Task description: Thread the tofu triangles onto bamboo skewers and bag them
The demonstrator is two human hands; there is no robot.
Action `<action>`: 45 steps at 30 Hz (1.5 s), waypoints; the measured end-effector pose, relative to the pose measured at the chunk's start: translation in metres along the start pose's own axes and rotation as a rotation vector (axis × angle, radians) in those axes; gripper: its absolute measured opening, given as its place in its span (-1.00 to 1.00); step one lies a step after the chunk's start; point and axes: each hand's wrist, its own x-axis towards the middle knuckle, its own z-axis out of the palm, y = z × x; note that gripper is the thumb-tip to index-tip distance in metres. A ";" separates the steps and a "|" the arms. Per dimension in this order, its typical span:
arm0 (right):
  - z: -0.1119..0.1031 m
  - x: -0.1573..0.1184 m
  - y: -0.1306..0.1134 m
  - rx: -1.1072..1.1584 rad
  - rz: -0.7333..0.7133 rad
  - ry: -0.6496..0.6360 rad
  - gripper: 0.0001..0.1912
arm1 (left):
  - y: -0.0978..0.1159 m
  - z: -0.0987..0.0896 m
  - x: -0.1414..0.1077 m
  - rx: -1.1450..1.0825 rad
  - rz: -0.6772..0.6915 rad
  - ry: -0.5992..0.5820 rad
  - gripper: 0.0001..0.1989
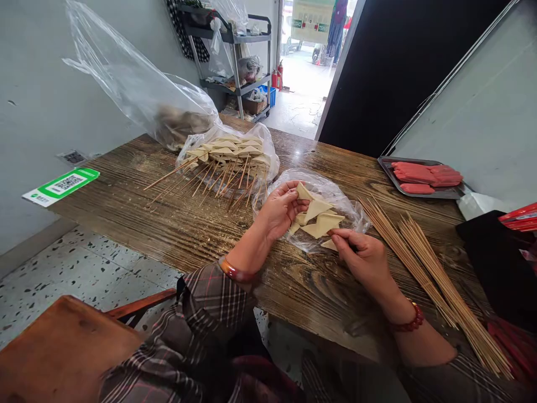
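Observation:
My left hand (283,210) is closed, pinching a pale folded triangle of what looks like tofu skin (304,192) between thumb and fingers. More triangles (323,225) lie just below and beside it, over a clear plastic bag (300,178) on the table. My right hand (363,257) is closed in a pinch at the right corner of these triangles; its fingertips hide what they grip. To the left, a pile of skewered triangles (235,148) rests on another clear bag (268,146), its thin sticks pointing towards me.
Two bundles of bamboo skewers (444,280) lie right of my right hand. Behind them is a dark tray (388,168) of red sausage-like pieces (419,173). A large plastic bag (130,84) stands back left, near a green QR card (62,186) at the wooden table's (168,235) edge.

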 end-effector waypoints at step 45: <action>-0.010 0.002 0.008 -0.094 -0.099 -0.051 -0.80 | 0.006 -0.003 0.000 -0.032 -0.037 0.103 -0.70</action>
